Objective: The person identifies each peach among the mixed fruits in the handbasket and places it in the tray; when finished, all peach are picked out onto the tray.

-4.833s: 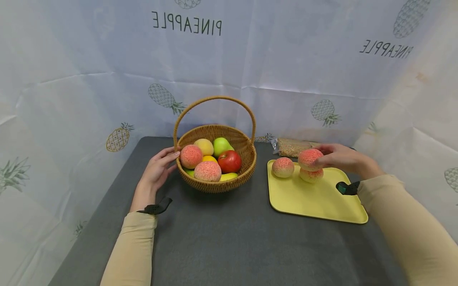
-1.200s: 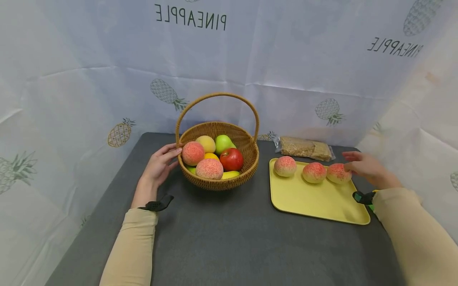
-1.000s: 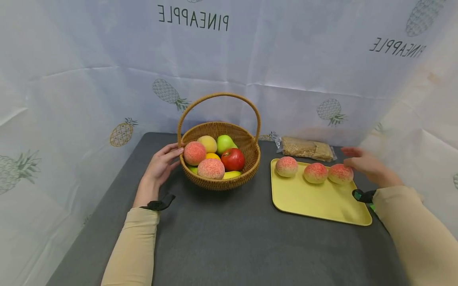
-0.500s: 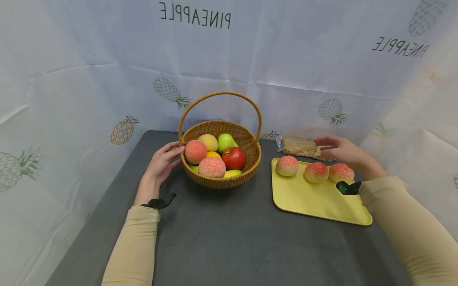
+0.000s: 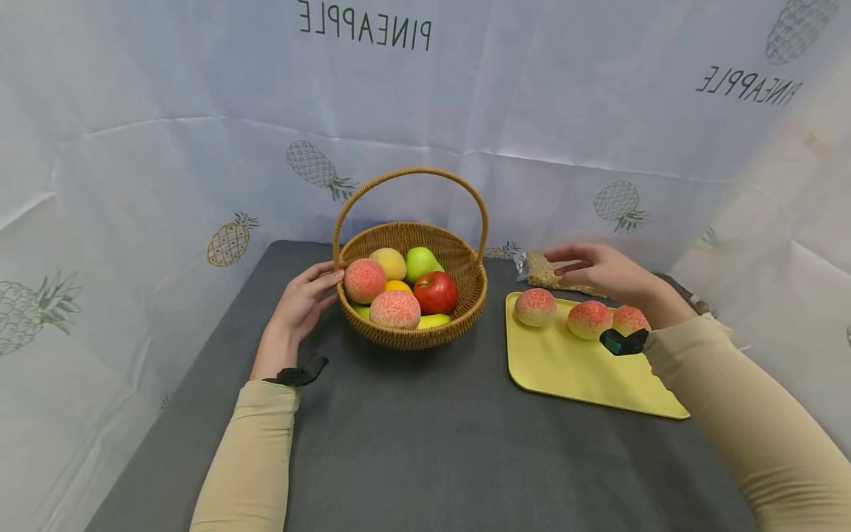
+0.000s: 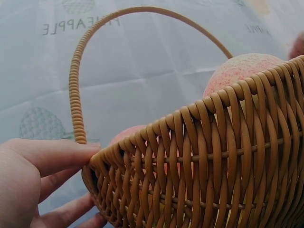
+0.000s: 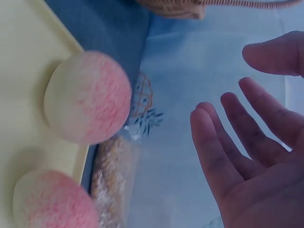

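Note:
At the left rim of a wicker basket (image 5: 425,338), my left hand (image 5: 302,299) holds the edge near the handle's base, thumb on the rim and fingers against the outside. Inside lie two pink peaches (image 5: 395,309), a yellow round fruit (image 5: 388,263), a green pear (image 5: 422,264), a red apple (image 5: 435,292) and more fruit partly hidden. My right hand (image 5: 608,272) hovers with spread fingers above a clear bag of grains (image 5: 541,270), holding nothing, as the right wrist view shows. Three more peaches (image 5: 589,319) sit on a yellow tray (image 5: 585,373); the rightmost is partly covered by my wrist.
The dark grey table (image 5: 425,436) carries everything. A white curtain (image 5: 532,96) with pineapple prints hangs close behind the basket and bag, and along both sides. The tall basket handle (image 5: 412,171) arches over the fruit.
The peach that my right hand held above another now sits at the tray's right. That hand let go and moved left over the bag. My left hand stays at the basket.

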Motion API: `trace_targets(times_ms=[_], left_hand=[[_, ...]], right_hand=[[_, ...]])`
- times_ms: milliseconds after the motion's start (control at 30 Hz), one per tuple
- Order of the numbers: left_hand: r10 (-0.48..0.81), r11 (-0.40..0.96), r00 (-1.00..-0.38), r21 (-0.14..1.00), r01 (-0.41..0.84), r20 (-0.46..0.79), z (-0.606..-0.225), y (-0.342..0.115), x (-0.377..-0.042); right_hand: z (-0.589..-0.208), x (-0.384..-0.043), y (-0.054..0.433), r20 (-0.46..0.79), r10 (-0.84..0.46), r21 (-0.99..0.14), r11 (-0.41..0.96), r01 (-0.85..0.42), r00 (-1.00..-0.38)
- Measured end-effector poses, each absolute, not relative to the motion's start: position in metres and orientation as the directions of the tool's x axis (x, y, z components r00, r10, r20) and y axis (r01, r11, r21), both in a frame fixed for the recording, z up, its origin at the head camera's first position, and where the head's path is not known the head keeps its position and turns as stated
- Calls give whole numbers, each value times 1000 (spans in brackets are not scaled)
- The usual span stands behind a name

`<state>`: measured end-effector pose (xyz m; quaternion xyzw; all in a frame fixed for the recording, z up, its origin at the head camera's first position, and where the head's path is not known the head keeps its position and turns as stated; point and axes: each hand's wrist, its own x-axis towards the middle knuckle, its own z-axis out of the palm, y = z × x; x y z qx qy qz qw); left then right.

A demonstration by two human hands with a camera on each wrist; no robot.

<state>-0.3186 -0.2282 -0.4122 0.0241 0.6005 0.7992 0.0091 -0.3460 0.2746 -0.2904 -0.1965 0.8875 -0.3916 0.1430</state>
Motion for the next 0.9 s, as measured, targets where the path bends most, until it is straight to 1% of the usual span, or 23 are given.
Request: trace_targets(times_ms=[133,400,767,900], left_hand=[[39,-281,-999,960,17,29,-412,-229,-318],[40,-279,-999,960,13,25,-413,-230,-319],[27,-286,-999,958,11,19,-413,-229,-319],[28,-287,-999,958,12,21,-413,-229,-319]], right_hand=[[-285,-344,257,-81,-487,-753,601,-267,-869],[-284,-338,227,-83,-583,-775,547,-315,-808],[-283,-332,190,-80,-628,-811,493,-316,-774],[-281,-330,177,-82,-631,-808,495,-319,-771]])
